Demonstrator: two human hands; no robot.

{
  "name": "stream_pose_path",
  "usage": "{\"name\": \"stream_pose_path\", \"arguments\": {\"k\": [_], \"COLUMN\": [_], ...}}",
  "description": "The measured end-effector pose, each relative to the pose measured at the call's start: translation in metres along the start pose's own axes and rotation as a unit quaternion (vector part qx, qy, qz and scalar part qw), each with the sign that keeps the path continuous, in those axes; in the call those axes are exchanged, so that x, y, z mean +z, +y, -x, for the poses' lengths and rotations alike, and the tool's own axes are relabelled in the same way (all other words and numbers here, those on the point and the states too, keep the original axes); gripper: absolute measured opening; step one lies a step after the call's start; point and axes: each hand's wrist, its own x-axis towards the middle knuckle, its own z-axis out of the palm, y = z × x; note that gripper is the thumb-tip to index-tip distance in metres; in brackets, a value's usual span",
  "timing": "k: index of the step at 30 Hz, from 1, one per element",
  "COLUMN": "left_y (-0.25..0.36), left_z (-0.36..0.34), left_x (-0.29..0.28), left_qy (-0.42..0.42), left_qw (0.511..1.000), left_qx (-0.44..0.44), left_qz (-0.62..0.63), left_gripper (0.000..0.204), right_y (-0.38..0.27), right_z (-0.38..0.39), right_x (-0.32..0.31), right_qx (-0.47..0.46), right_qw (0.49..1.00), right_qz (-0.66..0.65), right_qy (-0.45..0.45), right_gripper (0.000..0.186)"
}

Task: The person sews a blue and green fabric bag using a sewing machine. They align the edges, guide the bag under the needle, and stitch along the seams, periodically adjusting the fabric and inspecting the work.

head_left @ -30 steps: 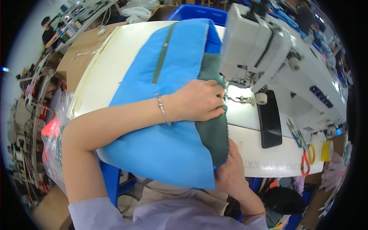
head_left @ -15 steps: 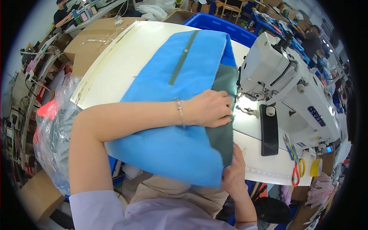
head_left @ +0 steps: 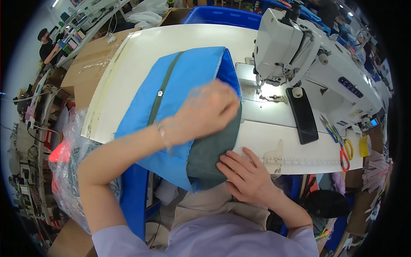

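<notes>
A blue fabric piece (head_left: 199, 64) with a dark green strip (head_left: 167, 75) and a small light button-like dot on it lies on the white table, left of the sewing machine (head_left: 317, 55). Its right end carries a dark green panel (head_left: 209, 156), and a deeper blue inside shows at the far corner. My left hand (head_left: 209, 107), smeared by motion, is over the upper part of that panel with its fingers bent; whether it grips cloth is unclear. Fingers spread, my right hand (head_left: 252, 177) rests flat across the panel's near right edge and the table.
Scissors with red and yellow handles (head_left: 344, 152) and a yellow tape roll (head_left: 364, 146) lie at the right. A ruler strip (head_left: 299, 162) runs along the table's front edge. Behind the table stands a blue bin (head_left: 222, 16); a clear plastic bag (head_left: 81, 171) bulges at the left.
The fabric has shifted left and nearer, away from the machine's needle, and its near flap has settled. My right hand has come from beneath the edge to lie on top. My left hand has lifted.
</notes>
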Motion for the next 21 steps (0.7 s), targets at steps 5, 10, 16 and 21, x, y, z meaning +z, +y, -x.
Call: {"name": "stream_pose_path", "arguments": {"k": [5, 10, 16, 21], "left_y": [-0.058, -0.062, -0.061, -0.063], "left_z": [-0.023, -0.036, -0.07, -0.074], "left_x": [0.06, 0.079, 0.079, 0.08], "left_qy": [-0.046, -0.05, -0.179, -0.151], "left_qw": [0.996, 0.996, 0.984, 0.988], "left_qx": [-0.017, 0.071, -0.015, -0.016], "left_qz": [-0.077, -0.022, -0.009, 0.002], "left_gripper": [0.037, 0.043, 0.039, 0.037], "right_y": [-0.003, 0.002, 0.015, 0.015], "right_z": [0.012, 0.021, 0.025, 0.023], "right_x": [0.027, 0.025, 0.014, 0.018], "right_qx": [-0.001, 0.004, 0.032, 0.045], "right_qw": [0.992, 0.987, 0.986, 0.983], "right_qz": [0.045, 0.001, 0.006, 0.015], "right_qy": [0.121, 0.158, 0.161, 0.178], "right_gripper": [0.041, 0.04, 0.041, 0.043]}}
